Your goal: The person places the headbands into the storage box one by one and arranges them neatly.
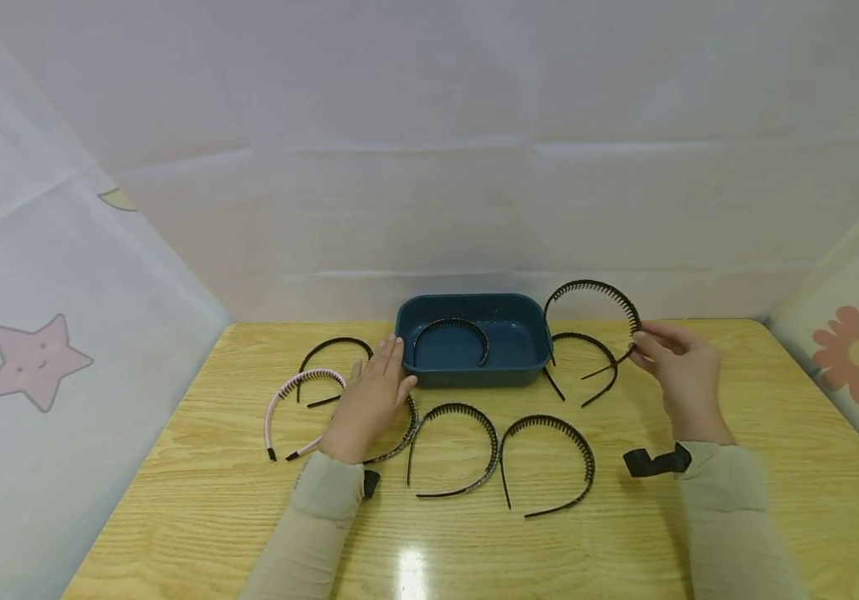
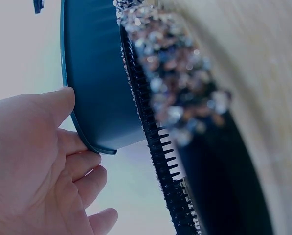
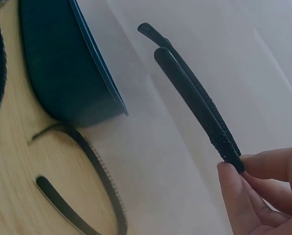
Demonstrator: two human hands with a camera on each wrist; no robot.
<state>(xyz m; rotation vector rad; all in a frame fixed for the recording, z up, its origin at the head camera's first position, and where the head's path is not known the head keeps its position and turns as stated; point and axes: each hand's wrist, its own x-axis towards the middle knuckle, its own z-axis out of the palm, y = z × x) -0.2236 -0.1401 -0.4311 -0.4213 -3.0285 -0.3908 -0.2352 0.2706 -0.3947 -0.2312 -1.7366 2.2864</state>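
My right hand (image 1: 680, 375) pinches a black toothed headband (image 1: 596, 286) by one side, raised to the right of a dark blue bin (image 1: 474, 379). In the right wrist view, thumb and fingertips grip the held headband (image 3: 197, 98) at a rough-textured stretch, its two ends pointing away. My left hand (image 1: 371, 404) rests against the bin's left end, fingers mostly extended. In the left wrist view, its thumb and fingertips touch the bin (image 2: 97, 73) near the rim. One black headband (image 1: 451, 321) lies inside the bin. Below the raised one, another black headband (image 1: 609, 383) lies on the table.
Two dark headbands, one central (image 1: 492, 442) and one further right (image 1: 586, 454), lie in front of the bin. To the left are a pink headband (image 1: 272, 412) and a black headband (image 1: 332, 340). A glittery headband (image 1: 410, 433) is partly hidden by my left hand. A white cloth backdrop (image 1: 399, 208) stands behind.
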